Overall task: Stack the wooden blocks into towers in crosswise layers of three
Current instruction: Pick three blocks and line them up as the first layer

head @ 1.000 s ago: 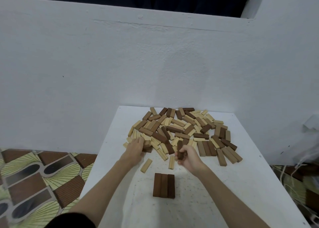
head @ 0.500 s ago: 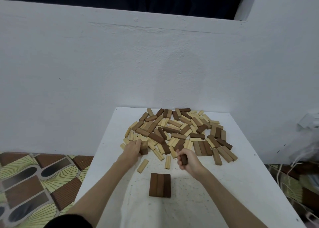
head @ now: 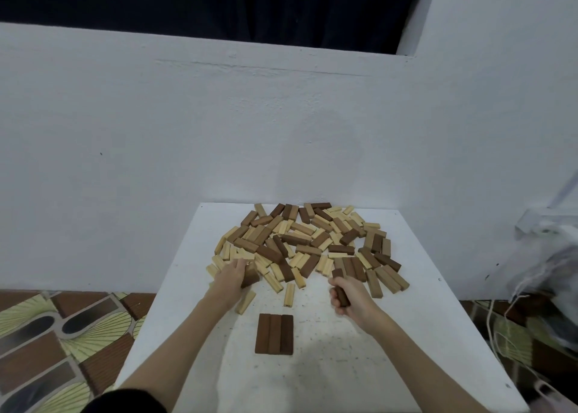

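Observation:
A heap of light and dark wooden blocks (head: 308, 243) covers the far half of the white table (head: 438, 318). Three dark blocks lie side by side as one flat layer (head: 274, 334) near the table's middle. My right hand (head: 352, 300) grips a dark block (head: 341, 292) upright in its curled fingers, to the right of the layer and off the heap's near edge. My left hand (head: 230, 276) is at the heap's left near edge, fingers round a dark block (head: 250, 277) there. Two light blocks (head: 245, 302) (head: 289, 294) lie loose between heap and layer.
A white wall stands right behind the table. Patterned floor tiles (head: 56, 344) show on the left. A plastic bag with strings (head: 550, 275) hangs over the table's right side.
My right hand has pulled a dark block out of the heap and carried it to the right and nearer. My left hand has stayed at the heap's left edge on a dark block.

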The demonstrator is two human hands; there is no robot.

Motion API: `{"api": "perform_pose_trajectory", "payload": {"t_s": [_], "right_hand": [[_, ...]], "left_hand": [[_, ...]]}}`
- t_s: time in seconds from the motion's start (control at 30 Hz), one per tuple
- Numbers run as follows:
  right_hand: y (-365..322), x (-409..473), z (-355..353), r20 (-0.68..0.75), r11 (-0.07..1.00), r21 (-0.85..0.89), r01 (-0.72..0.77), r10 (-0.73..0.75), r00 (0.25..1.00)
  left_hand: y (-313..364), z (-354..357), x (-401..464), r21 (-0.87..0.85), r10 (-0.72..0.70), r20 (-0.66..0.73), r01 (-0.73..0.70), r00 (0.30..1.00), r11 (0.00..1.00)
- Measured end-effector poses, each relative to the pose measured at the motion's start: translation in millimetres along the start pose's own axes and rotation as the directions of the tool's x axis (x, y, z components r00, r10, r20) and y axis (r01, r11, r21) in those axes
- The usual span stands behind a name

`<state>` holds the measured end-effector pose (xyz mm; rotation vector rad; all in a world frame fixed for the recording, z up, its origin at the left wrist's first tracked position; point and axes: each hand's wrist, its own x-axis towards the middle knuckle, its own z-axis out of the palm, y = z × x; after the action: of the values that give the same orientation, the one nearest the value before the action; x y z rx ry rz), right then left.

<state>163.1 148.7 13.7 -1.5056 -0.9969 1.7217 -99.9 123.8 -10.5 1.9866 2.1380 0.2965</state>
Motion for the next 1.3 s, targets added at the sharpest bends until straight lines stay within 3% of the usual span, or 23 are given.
{"api": "perform_pose_trajectory", "payload": {"t_s": [0.2, 0.4, 0.63, 0.87, 1.03, 1.13, 1.3], "right_hand": [[2.0, -3.3, -2.5, -0.01, 1.0, -0.009, 0.001, -0.001, 1.0], [1.3, -9.0, 4.2, 0.05, 0.996, -0.055, 0.074, -0.071, 0.996], [4.3, -20.5, -4.4, 0.059, 0.99, -0.066, 0.122, -0.119, 0.991], [13.1, -20.6, -39.3, -0.068, 0.987, -0.096, 0.127, -0.134, 0.989], [20.3, -15.3, -61.4, -0.189, 0.987, -0.095, 0.126, -0.142, 0.972], [27.1, -14.5, -64.0, -0.194, 0.978, -0.162, 0.129, -0.159, 0.968], [33.7, -11.3, -63.7, -0.22, 0.924, -0.347, 0.161, -0.248, 0.943]], "left_hand": [[3.6, -4.5, -9.8, -0.208, -0.074, -0.069, 0.058, 0.995, 0.976], [45.5, -15.6, -28.8, -0.464, 0.051, -0.278, -0.18, 0.959, 0.867], [103.6, 14.7, -45.3, -0.496, 0.188, -0.23, -0.281, 0.955, 0.822], [137.5, 29.9, -46.9, -0.554, 0.183, -0.091, -0.202, 0.979, 0.807], [148.6, 31.3, -50.0, -0.361, 0.261, -0.081, -0.272, 0.962, 0.892], [148.7, 40.1, -48.9, -0.148, 0.328, 0.046, -0.319, 0.943, 0.936], [148.6, 46.0, -47.3, -0.121, 0.33, 0.17, -0.312, 0.929, 0.942]]}}
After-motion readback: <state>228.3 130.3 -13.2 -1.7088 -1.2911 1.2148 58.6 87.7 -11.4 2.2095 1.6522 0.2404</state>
